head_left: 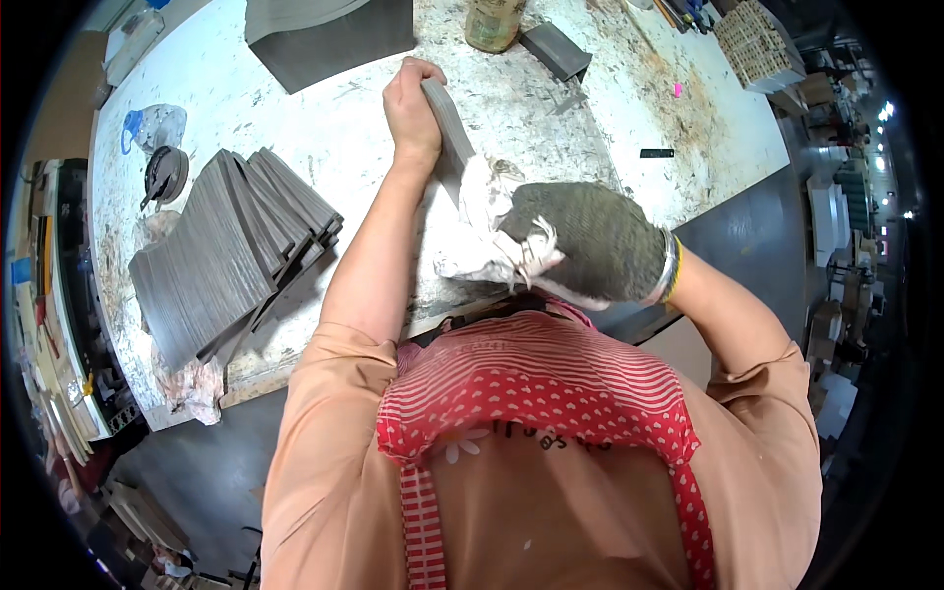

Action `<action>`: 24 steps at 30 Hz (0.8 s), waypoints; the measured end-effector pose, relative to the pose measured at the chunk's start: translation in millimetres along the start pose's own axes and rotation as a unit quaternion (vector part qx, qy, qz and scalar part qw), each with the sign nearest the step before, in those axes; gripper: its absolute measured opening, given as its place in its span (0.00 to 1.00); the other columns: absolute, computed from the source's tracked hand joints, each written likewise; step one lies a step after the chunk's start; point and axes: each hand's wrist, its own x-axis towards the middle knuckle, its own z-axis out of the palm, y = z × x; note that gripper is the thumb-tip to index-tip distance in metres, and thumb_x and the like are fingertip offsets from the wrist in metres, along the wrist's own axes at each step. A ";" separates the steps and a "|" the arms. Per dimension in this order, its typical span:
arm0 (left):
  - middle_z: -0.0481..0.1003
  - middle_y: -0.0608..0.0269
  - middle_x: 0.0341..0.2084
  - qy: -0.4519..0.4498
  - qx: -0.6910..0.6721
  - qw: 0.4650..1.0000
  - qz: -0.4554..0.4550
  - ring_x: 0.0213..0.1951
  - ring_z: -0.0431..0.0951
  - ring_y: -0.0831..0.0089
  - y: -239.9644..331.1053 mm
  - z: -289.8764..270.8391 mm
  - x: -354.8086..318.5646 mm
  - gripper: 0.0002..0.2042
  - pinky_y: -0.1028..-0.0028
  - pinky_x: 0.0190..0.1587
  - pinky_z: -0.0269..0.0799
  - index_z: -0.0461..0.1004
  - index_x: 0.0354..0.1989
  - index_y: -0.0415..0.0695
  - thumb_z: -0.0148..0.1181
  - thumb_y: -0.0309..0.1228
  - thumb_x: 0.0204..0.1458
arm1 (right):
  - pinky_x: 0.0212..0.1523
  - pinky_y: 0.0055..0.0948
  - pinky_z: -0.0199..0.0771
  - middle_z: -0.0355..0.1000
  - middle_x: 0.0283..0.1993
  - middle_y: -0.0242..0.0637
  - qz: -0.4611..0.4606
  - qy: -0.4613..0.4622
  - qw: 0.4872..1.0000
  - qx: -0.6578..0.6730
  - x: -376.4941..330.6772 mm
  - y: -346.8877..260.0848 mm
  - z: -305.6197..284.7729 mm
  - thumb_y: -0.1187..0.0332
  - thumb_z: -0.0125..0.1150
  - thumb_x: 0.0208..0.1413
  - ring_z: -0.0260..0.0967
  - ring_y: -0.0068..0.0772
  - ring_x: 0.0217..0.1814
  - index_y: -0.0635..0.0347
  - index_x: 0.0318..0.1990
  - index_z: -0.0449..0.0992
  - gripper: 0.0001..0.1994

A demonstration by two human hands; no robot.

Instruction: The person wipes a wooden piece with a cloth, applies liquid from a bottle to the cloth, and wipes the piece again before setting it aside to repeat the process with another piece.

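The left hand [413, 108] is bare, and its fingers curl over the far end of a grey wooden strip [450, 133], pinching it on edge so that it stands tilted on the stained white surface [324, 128]. The right hand [590, 241] wears a dark knitted glove, and its fingers are pressed together around a crumpled white rag [484, 231], which lies against the near part of the same strip, just below the left fingers. Well to the left of those fingers, a fanned stack of grey grained boards [221, 246] rests on the surface, with another bunched rag [192, 383] at its near corner and a dark round tool [165, 175] beyond it. Past the left fingertips stand a smeared jar [494, 22] and a small grey block [556, 49], and a dark sheet [329, 34] lies farther left. A woven basket [757, 44] sits far to the right.
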 end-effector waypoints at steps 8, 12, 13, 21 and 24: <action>0.68 0.62 0.17 -0.019 -0.018 1.000 -0.009 0.20 0.65 0.73 2.4 -4.3 3.1 0.15 0.75 0.26 0.61 0.68 0.19 0.39 0.39 0.33 0.51 | 0.41 0.35 0.70 0.71 0.36 0.39 -0.037 0.079 0.991 -0.105 49.2 -4.5 17.9 0.61 0.59 0.44 0.69 0.42 0.37 0.59 0.40 0.71 0.16; 0.66 0.63 0.14 -0.004 -0.025 1.000 -0.001 0.20 0.62 0.74 0.0 -2.8 1.3 0.16 0.76 0.27 0.58 0.68 0.19 0.39 0.38 0.34 0.51 | 0.44 0.30 0.71 0.70 0.41 0.36 0.053 -0.101 0.992 0.060 -26.1 -16.9 -17.2 0.66 0.62 0.42 0.69 0.33 0.42 0.57 0.44 0.71 0.19; 0.65 0.65 0.12 -0.022 -0.050 0.998 -0.013 0.17 0.62 0.77 -2.4 -0.5 3.5 0.19 0.77 0.23 0.57 0.68 0.19 0.39 0.36 0.37 0.54 | 0.45 0.28 0.71 0.70 0.42 0.35 0.075 -0.132 0.987 0.050 -53.3 -3.5 -14.5 0.67 0.63 0.41 0.69 0.31 0.44 0.55 0.46 0.71 0.20; 0.67 0.64 0.15 -0.035 -0.042 0.997 -0.048 0.20 0.63 0.76 0.0 -3.4 2.0 0.17 0.77 0.25 0.57 0.68 0.18 0.40 0.37 0.37 0.52 | 0.45 0.28 0.70 0.71 0.39 0.35 0.091 0.086 0.915 0.384 14.0 -8.1 -38.2 0.64 0.55 0.49 0.69 0.31 0.41 0.55 0.38 0.74 0.10; 0.66 0.67 0.17 -0.028 0.091 0.977 0.192 0.18 0.66 0.81 -26.6 0.2 11.5 0.13 0.79 0.21 0.62 0.68 0.22 0.42 0.42 0.33 0.55 | 0.43 0.32 0.69 0.71 0.37 0.38 -0.075 0.091 0.980 -0.161 60.8 11.7 10.3 0.64 0.53 0.50 0.69 0.35 0.39 0.57 0.35 0.73 0.09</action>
